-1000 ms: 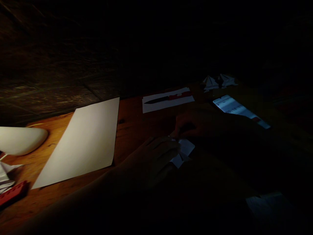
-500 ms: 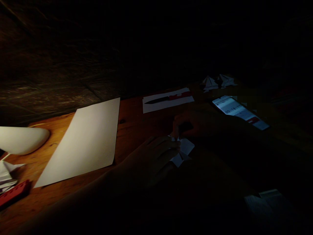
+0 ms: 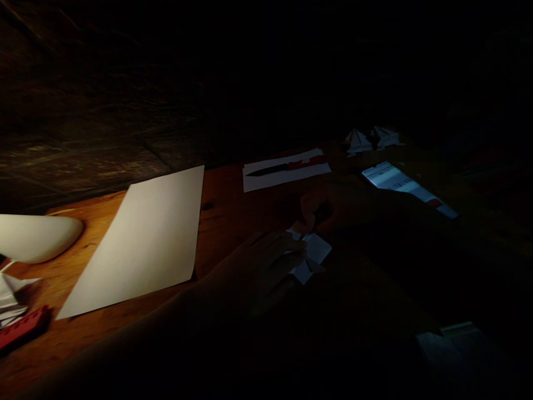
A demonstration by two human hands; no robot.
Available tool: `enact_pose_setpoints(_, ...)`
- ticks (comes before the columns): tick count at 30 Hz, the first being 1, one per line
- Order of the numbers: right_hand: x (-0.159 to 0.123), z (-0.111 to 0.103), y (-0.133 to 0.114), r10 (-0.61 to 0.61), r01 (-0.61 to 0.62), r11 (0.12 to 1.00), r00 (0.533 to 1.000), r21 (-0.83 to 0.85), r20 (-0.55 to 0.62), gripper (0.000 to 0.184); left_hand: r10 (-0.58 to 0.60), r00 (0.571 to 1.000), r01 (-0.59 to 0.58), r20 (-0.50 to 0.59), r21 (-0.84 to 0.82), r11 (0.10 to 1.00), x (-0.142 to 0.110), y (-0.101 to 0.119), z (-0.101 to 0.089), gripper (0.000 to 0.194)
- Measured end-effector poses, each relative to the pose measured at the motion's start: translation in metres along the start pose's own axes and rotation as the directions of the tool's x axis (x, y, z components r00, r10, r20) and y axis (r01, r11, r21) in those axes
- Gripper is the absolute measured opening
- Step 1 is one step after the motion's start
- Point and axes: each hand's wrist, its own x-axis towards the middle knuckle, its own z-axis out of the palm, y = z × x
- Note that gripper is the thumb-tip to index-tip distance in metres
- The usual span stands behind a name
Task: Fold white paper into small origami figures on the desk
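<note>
A small folded piece of white paper (image 3: 318, 248) lies on the dark part of the wooden table. My left hand (image 3: 266, 264) rests over its left side, fingers stretched out and lying flat on it. At the paper's far edge is my right hand (image 3: 327, 208), its fingers curled closed with the fingertips at the folded paper. Poor light hides the exact contact there. Just beyond the hands, a knife with a red handle (image 3: 308, 162) lies on white paper pieces (image 3: 287, 180).
A large white sheet (image 3: 145, 239) lies to the left, beside a white rounded object (image 3: 37, 236), folded paper (image 3: 12, 291) and a red object (image 3: 25, 328). Back right are two folded paper shapes (image 3: 357, 142) and a lit phone (image 3: 410, 189). A brick-like wall (image 3: 83, 150) runs behind.
My right hand has shifted slightly to the right, and its fingertips have changed angle at the paper's far edge. My left hand and the folded paper stay in place.
</note>
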Motion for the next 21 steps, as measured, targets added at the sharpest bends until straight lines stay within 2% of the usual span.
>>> enact_pose_setpoints(7,-0.0017,-0.0047,-0.0011,0.027,-0.025,0.995,0.999,-0.099,0.023,0.024,0.004,1.0,-0.004,0.008,-0.001,1.0,-0.0008,-0.0007,0.0,0.038)
enact_pose_setpoints(21,-0.0017,-0.0101,-0.0024,0.05,-0.042,0.987,0.997,-0.152,0.051,0.034,0.007,1.0,-0.008,-0.024,-0.01,1.0,-0.0016,-0.0011,0.0019,0.037)
